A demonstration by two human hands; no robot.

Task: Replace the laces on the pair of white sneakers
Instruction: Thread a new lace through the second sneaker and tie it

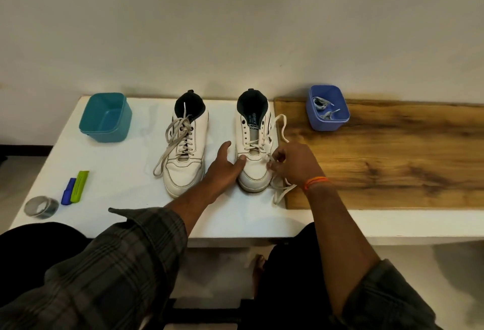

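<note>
Reaching forward over the near edge of the white table (pixel 125 188), two bare forearms came out of rolled plaid sleeves (pixel 117 264). The left hand (pixel 225 164) lay spread against the toe of the right-hand sneaker (pixel 255 143), thumb on the toe cap and fingers along its inner side, bracing it rather than gripping anything. The right hand (pixel 293 164), with an orange thread band (pixel 315 182) at the wrist, was pinched closed on a loose white lace (pixel 281 189) just beside that shoe's outer edge. From the fingers the lace trailed down across the seam where the white top met the wooden board (pixel 392 156), and another run of it looped up past the shoe's collar. This sneaker was laced only through its lowest eyelets; the upper holes stood bare and the tongue showed.

Near the table's left corner sat a roll of grey tape (pixel 42 207), and just beyond it a green-and-blue cutter (pixel 76 191).

The left-hand sneaker (pixel 186 146) stood just beside its mate, toe toward the person, fully laced but untied, its ends draped over the left side onto the table.

Farther back, a teal tub (pixel 106 118) stood near the wall on the left. On the wooden board at the right, a blue tub (pixel 327 109) held grey laces (pixel 324 108).
</note>
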